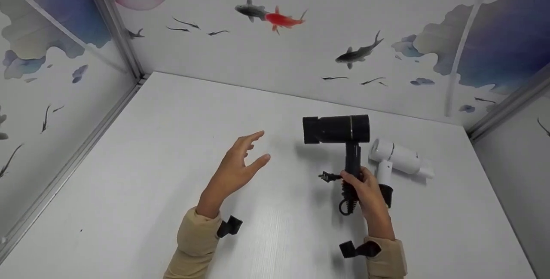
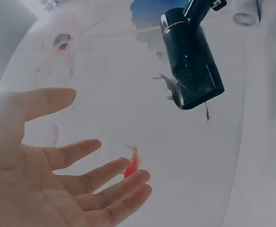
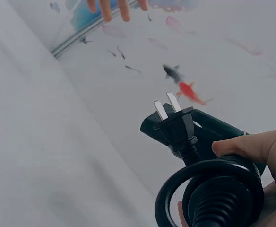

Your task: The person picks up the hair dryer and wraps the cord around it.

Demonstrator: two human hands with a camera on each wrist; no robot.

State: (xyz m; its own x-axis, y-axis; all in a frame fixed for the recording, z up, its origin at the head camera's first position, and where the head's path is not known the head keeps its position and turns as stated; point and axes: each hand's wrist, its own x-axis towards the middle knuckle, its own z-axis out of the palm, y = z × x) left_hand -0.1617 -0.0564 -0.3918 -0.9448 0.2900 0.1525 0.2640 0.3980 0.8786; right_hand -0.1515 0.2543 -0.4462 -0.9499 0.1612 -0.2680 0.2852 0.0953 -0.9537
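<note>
My right hand (image 1: pixel 367 188) grips a black hair dryer (image 1: pixel 337 129) by its handle, holding it above the white table. The dryer's nozzle points left in the head view. A coiled black cord (image 3: pixel 223 198) hangs at the handle's bottom, and its two-pin plug (image 3: pixel 173 125) sticks out beside the thumb. My left hand (image 1: pixel 234 165) hovers to the left of the dryer with fingers spread, touching nothing; its palm (image 2: pixel 29 184) shows in the left wrist view. Behind the right hand a white hair dryer (image 1: pixel 399 158) lies on the table, partly hidden by that hand.
The white table (image 1: pixel 142 141) is bounded by a back wall (image 1: pixel 283 64) and side walls painted with fish and petals. Metal frame strips (image 1: pixel 124 42) run along the corners. A black camera mount (image 1: pixel 230 226) sits on the left sleeve, another (image 1: pixel 360 249) on the right.
</note>
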